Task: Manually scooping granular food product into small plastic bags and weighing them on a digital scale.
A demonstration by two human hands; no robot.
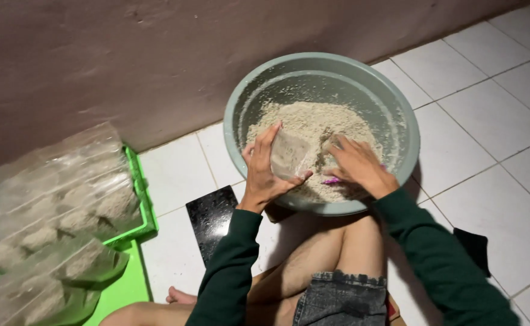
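Left grip clasps an open bag; right grip scoops meal with curled fingers. Filled bags stacked; basin half full.

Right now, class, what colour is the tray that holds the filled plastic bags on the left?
Bright green, clearest in the head view, beside the clear bags.

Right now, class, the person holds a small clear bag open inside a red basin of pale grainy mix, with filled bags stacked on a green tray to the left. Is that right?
Not quite: the basin is grey-green, not red, as the head view shows. The rest holds: the left hand holds the small clear bag open over the pale grainy mix, the right hand beside it, and filled bags lie stacked on the green tray at left.
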